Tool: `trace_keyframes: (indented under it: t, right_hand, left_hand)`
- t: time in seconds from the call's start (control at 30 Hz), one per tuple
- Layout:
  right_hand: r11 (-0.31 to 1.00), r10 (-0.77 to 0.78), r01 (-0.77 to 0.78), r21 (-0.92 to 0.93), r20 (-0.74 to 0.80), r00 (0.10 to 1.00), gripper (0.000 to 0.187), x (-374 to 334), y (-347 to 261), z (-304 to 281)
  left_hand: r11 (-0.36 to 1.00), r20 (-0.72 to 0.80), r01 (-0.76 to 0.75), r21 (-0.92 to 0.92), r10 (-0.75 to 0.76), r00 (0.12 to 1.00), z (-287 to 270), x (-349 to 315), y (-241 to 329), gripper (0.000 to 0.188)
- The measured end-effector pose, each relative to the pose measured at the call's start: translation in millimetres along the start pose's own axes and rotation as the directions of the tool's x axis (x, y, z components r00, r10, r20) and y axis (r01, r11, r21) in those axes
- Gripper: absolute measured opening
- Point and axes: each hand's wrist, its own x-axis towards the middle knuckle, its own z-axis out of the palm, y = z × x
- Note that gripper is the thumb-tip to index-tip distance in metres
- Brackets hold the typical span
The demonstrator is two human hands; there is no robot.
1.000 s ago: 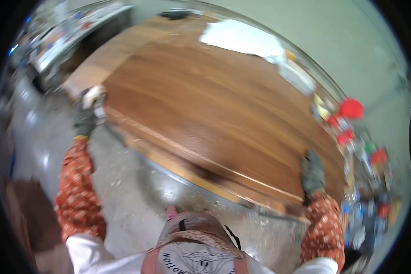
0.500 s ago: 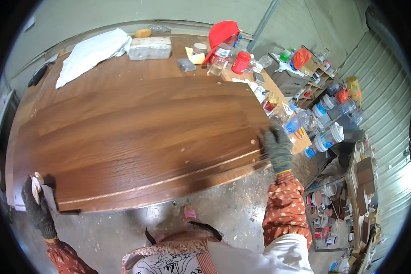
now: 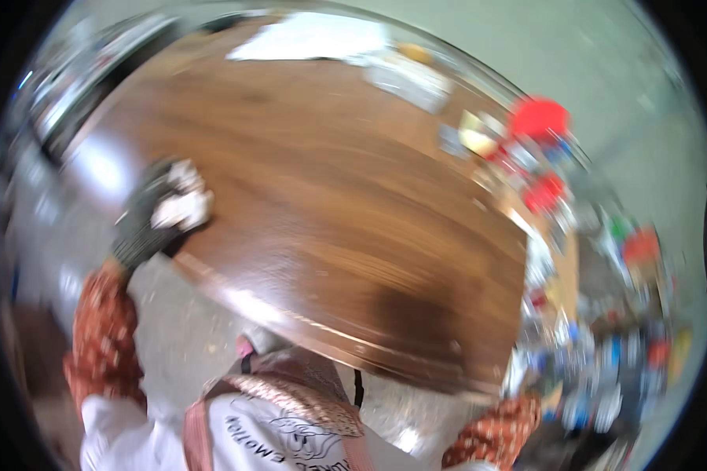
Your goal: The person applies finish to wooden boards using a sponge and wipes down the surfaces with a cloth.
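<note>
A large brown wood-grain panel [image 3: 330, 212] fills the middle of the view, glossy where light falls on it. My left hand [image 3: 143, 216], in a dark grey knit glove, is closed round a crumpled white cloth [image 3: 184, 206] at the panel's left end. The cloth bulges out on the side toward the panel. Of my right arm only the red patterned sleeve [image 3: 495, 436] shows, below the panel's near right corner. The right hand itself cannot be made out there.
Along the far edge lie a white cloth sheet [image 3: 314, 38] and a wrapped pale block [image 3: 408, 81]. A red cap [image 3: 540, 118], a red-topped container [image 3: 543, 192] and bottles crowd the right side. More bottles and tubs stand beyond, blurred. Concrete floor [image 3: 181, 314] shows below the panel.
The view has swung left, so the panel lies tilted. My left hand with the white cloth has come farther in over the panel's end. My right hand has left the panel's right edge from view.
</note>
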Motion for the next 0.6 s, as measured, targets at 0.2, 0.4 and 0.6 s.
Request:
trace_keyframes:
  t: [0.2,0.4,0.6]
  right_hand:
    - [0.974,-0.033,0.013,0.227,0.087,0.996,0.068,4.3,-64.9,-40.4]
    - [0.845,-0.316,0.223,0.485,0.117,0.941,0.067,-16.3,-155.5,-116.6]
    - [0.527,-0.715,0.376,0.763,0.158,0.682,0.066,-93.6,-295.0,-229.1]
  left_hand:
    - [0.843,-0.063,0.441,-0.308,-0.480,0.875,-31.3,-17.7,13.5,0.044]
    - [0.121,0.066,0.211,-0.970,-0.707,0.705,-41.9,-33.1,42.8,0.037]
    - [0.414,-0.211,-0.069,-0.907,-0.307,0.928,-25.4,-52.7,10.4,0.055]
